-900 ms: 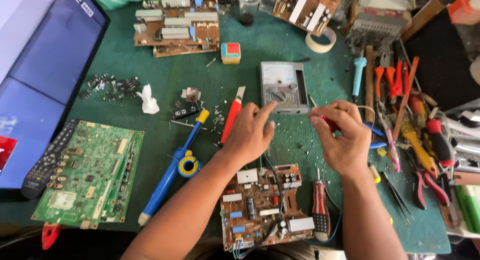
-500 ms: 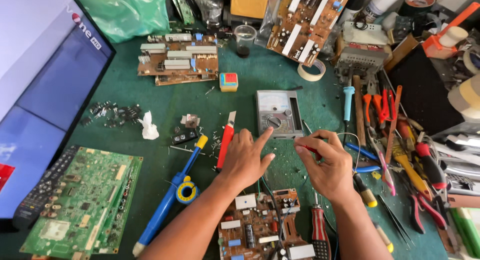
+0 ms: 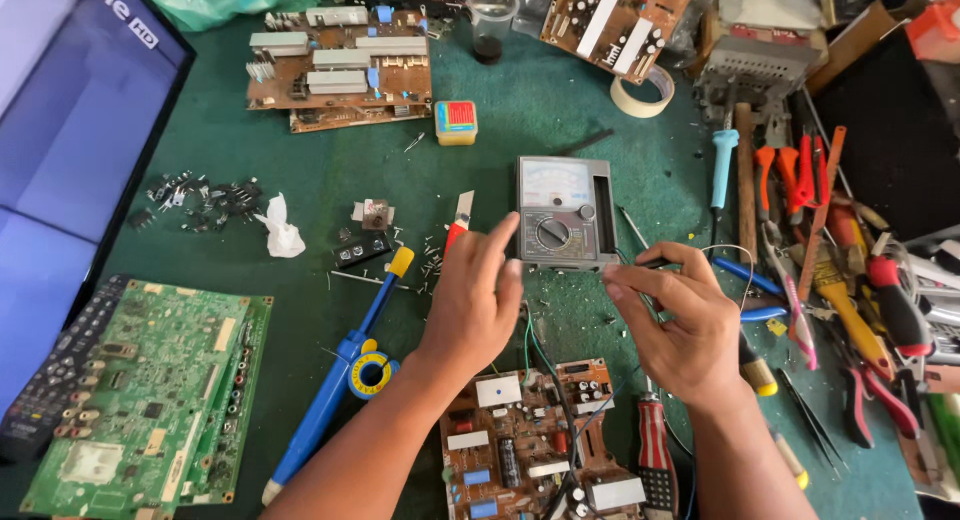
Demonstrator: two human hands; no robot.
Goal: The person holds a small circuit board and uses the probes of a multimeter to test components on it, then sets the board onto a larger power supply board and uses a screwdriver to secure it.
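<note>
- Multimeter (image 3: 562,212) lay flat on the green bench (image 3: 520,100), face up, just beyond both my hands and near the middle of the clutter; a brown circuit board (image 3: 535,445) lay closer to me, between my forearms.
- My left hand (image 3: 478,302) hovered at the meter's near-left corner, its fingers (image 3: 497,242) spread and loose, gripping nothing; whether a fingertip actually touched the casing I could not tell.
- My right hand (image 3: 680,320) had its fingers pinched shut on something thin and dark, which I took for a probe lead (image 3: 640,265); a fine wire (image 3: 735,252) looped up beside it.
- I judged the meter light and rigid, a grey plastic box with a clear window over the dial scale, so fragile there and at the round selector knob.
- I reckoned the safe hold was across the two long sides of the casing, thumb on one edge and fingers on the other, clear of the window.
- The lead looked limp and slippery, likely to snag on the screwdriver (image 3: 652,450) and pliers (image 3: 880,310) nearby, so I would grip it by the stiff probe end.
</note>
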